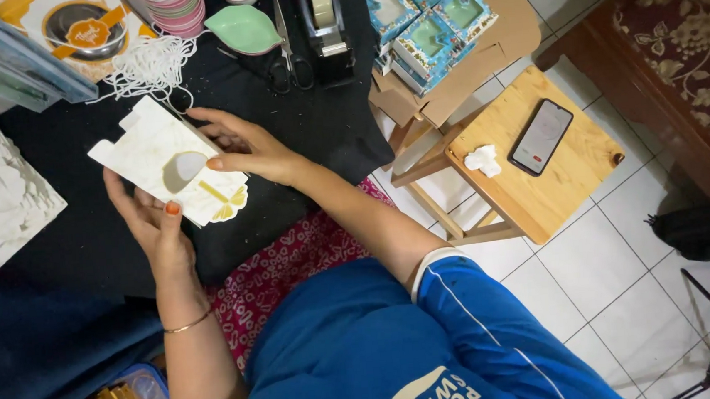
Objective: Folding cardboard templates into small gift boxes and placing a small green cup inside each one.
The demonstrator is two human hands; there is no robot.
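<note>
Holding flat white card box cutout with oval window (171, 166): left hand (155, 226) gripping below, right hand (245, 146) pinching top; fold slowly along creases.

White tiled floor (619, 289), wooden stool (554, 185)

we hold both hands up in the left half of the frame, forearms bare. our left hand (152, 222) sits lower, palm turned up and open, fingers spread upward, thumb with a painted nail pressed near the centre-left of the frame. a thin bangle circles that wrist lower down. our right hand (243, 145) reaches in from the right, palm down, fingers stretched toward the upper left, thumb tucked low. the right arm runs diagonally down to a blue sleeve at the bottom centre.
</note>
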